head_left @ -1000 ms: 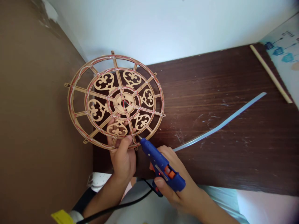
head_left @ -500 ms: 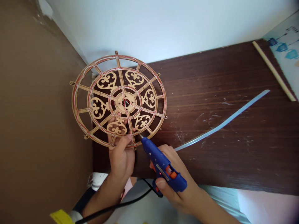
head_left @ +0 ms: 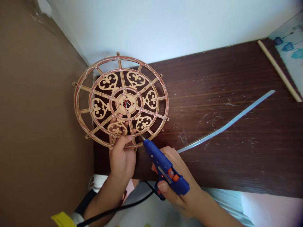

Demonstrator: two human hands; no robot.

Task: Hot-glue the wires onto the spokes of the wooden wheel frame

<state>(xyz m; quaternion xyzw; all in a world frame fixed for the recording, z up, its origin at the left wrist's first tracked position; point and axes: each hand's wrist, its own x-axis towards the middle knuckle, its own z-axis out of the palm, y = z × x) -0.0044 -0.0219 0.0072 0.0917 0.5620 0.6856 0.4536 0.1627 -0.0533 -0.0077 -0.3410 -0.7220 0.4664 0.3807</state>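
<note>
A round gold openwork frame [head_left: 127, 94], with rings, spokes and scrolled ornaments, is held up tilted over the table. Red and pale wires run along its rings and spokes and gather at the centre hole. My left hand [head_left: 121, 154] grips the frame at its lower edge, thumb in front and fingers behind the openwork. Closed around the handle of a blue glue gun [head_left: 163, 165] is my right hand [head_left: 181, 186]. The gun's metal nozzle points up and left, close to the frame's lower rim; whether it touches, I cannot tell. A small red light glows on the gun.
On the dark wooden table [head_left: 224, 151] lies a long translucent glue stick [head_left: 227, 124]. A pale wooden rod [head_left: 280, 71] rests near the right end, beside a printed sheet [head_left: 288, 47]. A white wall stands behind, a brown panel at left. A black cable [head_left: 118, 208] crosses below my left arm.
The frame and my left hand have shifted very slightly. The glue gun stays almost in the same place, its nozzle still by the lower rim.
</note>
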